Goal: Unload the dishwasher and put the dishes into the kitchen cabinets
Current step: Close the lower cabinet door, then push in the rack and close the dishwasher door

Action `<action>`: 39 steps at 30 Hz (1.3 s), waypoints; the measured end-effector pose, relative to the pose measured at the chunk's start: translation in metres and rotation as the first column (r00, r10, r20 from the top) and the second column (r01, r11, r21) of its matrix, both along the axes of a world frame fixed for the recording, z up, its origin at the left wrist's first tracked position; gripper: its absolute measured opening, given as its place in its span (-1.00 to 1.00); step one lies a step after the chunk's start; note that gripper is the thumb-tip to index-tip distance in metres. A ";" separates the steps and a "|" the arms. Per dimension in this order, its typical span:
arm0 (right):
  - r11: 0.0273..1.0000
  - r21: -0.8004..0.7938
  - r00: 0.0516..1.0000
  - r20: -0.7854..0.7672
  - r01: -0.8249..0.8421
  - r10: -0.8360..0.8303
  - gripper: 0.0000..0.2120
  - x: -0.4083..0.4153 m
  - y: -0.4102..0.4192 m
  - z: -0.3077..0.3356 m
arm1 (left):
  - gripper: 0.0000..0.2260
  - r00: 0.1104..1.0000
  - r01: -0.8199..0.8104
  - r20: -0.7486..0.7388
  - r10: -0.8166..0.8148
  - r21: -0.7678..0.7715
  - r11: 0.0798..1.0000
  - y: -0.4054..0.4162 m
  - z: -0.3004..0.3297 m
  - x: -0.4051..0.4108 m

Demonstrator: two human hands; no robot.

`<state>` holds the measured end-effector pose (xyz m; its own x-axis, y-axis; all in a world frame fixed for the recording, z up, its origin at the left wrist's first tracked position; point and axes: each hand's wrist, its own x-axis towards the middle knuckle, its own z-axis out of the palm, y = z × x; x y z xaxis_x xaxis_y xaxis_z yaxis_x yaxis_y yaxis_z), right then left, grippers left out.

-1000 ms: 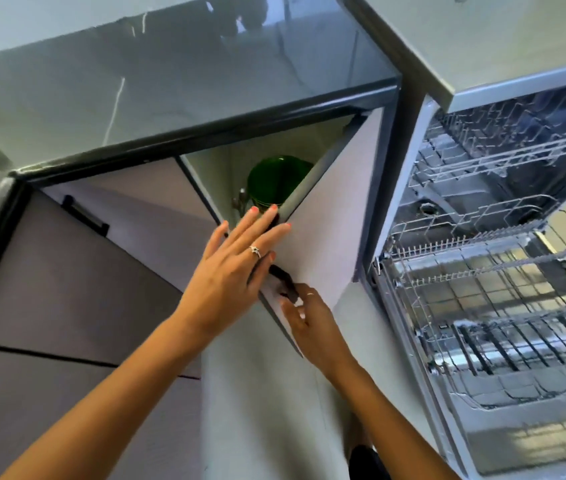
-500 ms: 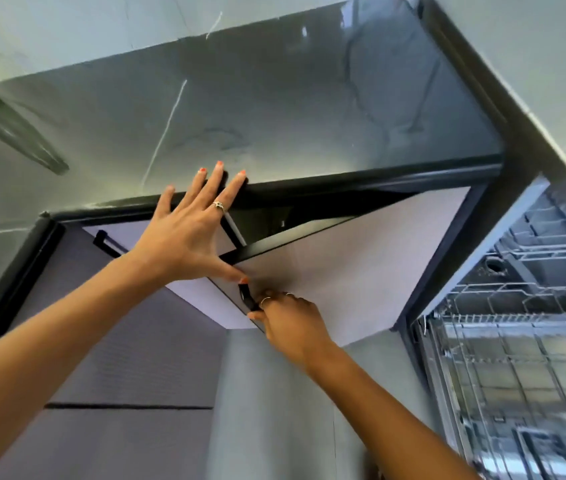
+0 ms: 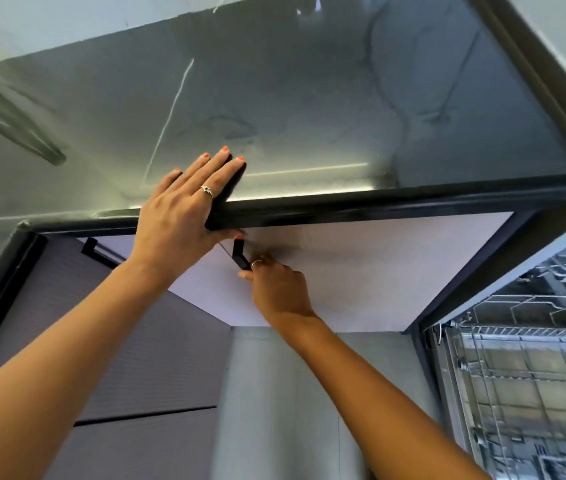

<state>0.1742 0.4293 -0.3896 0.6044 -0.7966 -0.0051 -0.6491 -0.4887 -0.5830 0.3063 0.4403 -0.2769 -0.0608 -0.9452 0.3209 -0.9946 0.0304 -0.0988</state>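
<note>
1. Fingers of the left hand (image 3: 184, 216) lie straight and flat over the dark edge of the countertop (image 3: 309, 109).
2. Under that edge, the right hand (image 3: 280, 289) pinches the black handle (image 3: 240, 254) of the pale cabinet door (image 3: 378, 271).
3. Wire racks of the open dishwasher (image 3: 531, 375) show at the right.

A home kitchen — countertop (image 3: 309, 109), cabinets (image 3: 361, 271), dishwasher rack (image 3: 524, 375).

— What can't you make out?
— My right hand (image 3: 280, 289) covers most of the cabinet handle (image 3: 240, 256); its fingers are hidden.
— And the dishwasher rack (image 3: 524, 368)?
— Cut off at the right edge, lower part blurred.
</note>
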 end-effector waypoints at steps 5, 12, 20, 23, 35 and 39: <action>0.999 -0.045 1.000 -0.001 0.019 -0.019 -0.75 0.004 -0.003 -0.007 | -0.31 1.000 0.012 0.011 -0.011 -0.168 0.986 -0.003 -0.016 0.003; 0.948 0.317 0.999 -0.043 -0.015 0.030 -0.72 -0.021 -0.018 -0.016 | -0.41 1.000 -0.028 -0.012 0.026 -0.206 0.978 0.002 -0.022 0.000; 0.813 0.485 0.879 -0.472 0.322 -0.066 -0.60 -0.184 0.048 -0.062 | -0.20 0.993 -0.059 -0.103 0.051 -0.072 0.996 0.036 -0.032 -0.066; 0.740 0.478 0.836 -0.510 0.473 -0.205 -0.58 -0.257 0.087 -0.074 | -0.14 0.980 0.198 0.021 -0.198 -0.003 0.980 0.048 -0.052 -0.105; 0.412 0.518 0.662 -0.566 0.749 -0.492 -0.72 -0.459 0.175 -0.112 | -0.12 0.739 0.589 0.148 -0.657 0.333 0.737 0.055 -0.137 -0.304; 0.307 0.539 0.603 -0.550 0.785 -0.578 -0.68 -0.521 0.200 -0.128 | -0.12 0.690 0.607 0.103 -0.716 0.457 0.651 0.061 -0.173 -0.392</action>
<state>-0.3470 0.6289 -0.5176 -0.2600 -0.5899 -0.7645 -0.6915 0.6663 -0.2789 -0.0858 0.5011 -0.4494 -0.7417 -0.6526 -0.1547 -0.6294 0.7570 -0.1757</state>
